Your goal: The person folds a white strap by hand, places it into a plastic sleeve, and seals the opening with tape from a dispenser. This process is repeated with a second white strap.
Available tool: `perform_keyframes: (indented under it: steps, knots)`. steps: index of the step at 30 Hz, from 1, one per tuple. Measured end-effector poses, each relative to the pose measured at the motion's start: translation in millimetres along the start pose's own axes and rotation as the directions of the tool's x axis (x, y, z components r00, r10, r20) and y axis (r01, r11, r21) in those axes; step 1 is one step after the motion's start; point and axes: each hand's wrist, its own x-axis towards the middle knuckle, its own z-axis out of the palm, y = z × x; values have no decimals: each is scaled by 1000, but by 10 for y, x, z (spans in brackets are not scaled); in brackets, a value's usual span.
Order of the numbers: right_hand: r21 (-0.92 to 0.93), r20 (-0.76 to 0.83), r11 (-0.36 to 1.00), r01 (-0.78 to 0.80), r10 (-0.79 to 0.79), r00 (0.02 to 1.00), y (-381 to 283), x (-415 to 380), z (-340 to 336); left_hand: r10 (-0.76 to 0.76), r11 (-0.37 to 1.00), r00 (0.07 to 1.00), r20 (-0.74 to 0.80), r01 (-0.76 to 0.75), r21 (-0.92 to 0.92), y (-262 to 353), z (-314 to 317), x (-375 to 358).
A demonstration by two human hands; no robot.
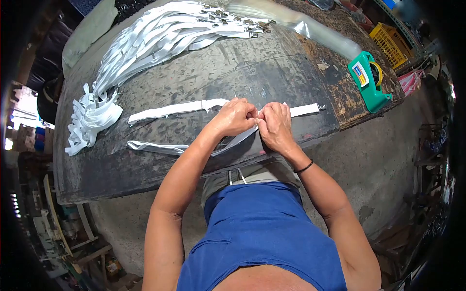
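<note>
Both hands meet over the middle of a white elastic suspender strap (167, 112) near the table's front edge. My left hand (236, 116) is closed, its fingertips pinching the strap. Touching it on the right, my right hand (275, 123) is closed on the same strap; the exact spot between the fingertips is hidden. To the right the strap ends in a small metal clip (322, 107). On the left it carries a slider, and a looped length (158, 147) lies nearer my body, passing under my left forearm.
A large bundle of white straps (160, 41) with metal clips covers the table's (116, 169) back left, trailing to a pile (92, 119). A clear plastic roll (330, 41) lies at the back. A green tape dispenser (367, 82) stands right; a yellow crate (388, 46) is beyond.
</note>
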Motion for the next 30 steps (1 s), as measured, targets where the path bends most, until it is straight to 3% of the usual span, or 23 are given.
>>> perform_keyframes:
  steps: [4, 6, 8, 11, 14, 20, 30]
  knots:
    - [21, -8, 1000, 7, -7, 1000, 6, 13, -60, 20, 998, 1000, -22, -19, 64, -28, 64, -16]
    - [170, 10, 983, 71, -74, 997, 118, 41, -140, 70, 993, 995, -77, -62, 98, -13, 82, -36]
    - [172, 46, 983, 57, -66, 997, 215, 53, -291, 74, 994, 993, -96, -65, 87, 21, 76, -71]
    - [113, 104, 950, 291, -302, 948, 328, 46, -413, 90, 995, 986, -139, -82, 65, 37, 98, -112]
    - [60, 145, 932, 358, -363, 920, 351, 65, -459, 95, 995, 980, -173, -87, 54, 45, 107, -137]
    - [13, 303, 891, 454, -436, 848, 473, 194, -563, 100, 994, 982, -159, -92, 57, 33, 97, -138]
    - [70, 304, 866, 496, -492, 816, 502, 235, -570, 65, 997, 984, -164, -56, 56, 72, 112, -131]
